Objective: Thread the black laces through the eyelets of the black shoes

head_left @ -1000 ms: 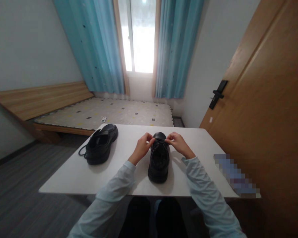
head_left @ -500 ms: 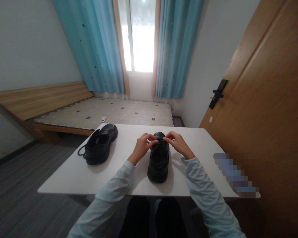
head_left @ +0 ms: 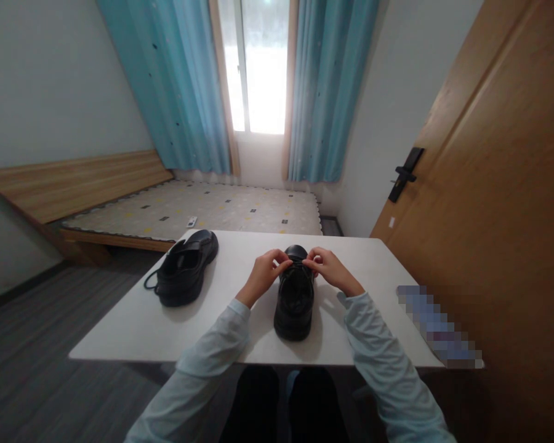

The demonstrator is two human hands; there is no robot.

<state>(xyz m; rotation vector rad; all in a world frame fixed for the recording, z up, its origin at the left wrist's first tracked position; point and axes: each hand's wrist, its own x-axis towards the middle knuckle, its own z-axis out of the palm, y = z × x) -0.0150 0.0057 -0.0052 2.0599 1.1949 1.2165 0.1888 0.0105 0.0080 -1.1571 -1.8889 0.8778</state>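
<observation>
A black shoe [head_left: 293, 320] stands upright on the white table [head_left: 129, 335] in front of me, its heel toward me and its toe pointing away. At the left side of its lacing my left hand [head_left: 266, 272] is closed in a pinch. Opposite it, my right hand [head_left: 329, 266] pinches at the right side of the lacing. Between my fingertips the black shoelace [head_left: 298, 261] crosses the shoe's upper; its ends are hard to make out. Farther left on the table rests a second black shoe [head_left: 181, 292], with a loop sticking out on its left.
A blurred-out bluish object [head_left: 436, 326] lies along the table's right edge. Beyond the table is a bed with a patterned mattress [head_left: 231, 212], with a small white device [head_left: 192, 222] on it. A wooden door [head_left: 503, 184] stands close on the right.
My fingers have shifted very slightly at the lacing, still pinching on both sides. Both shoes stay where they were.
</observation>
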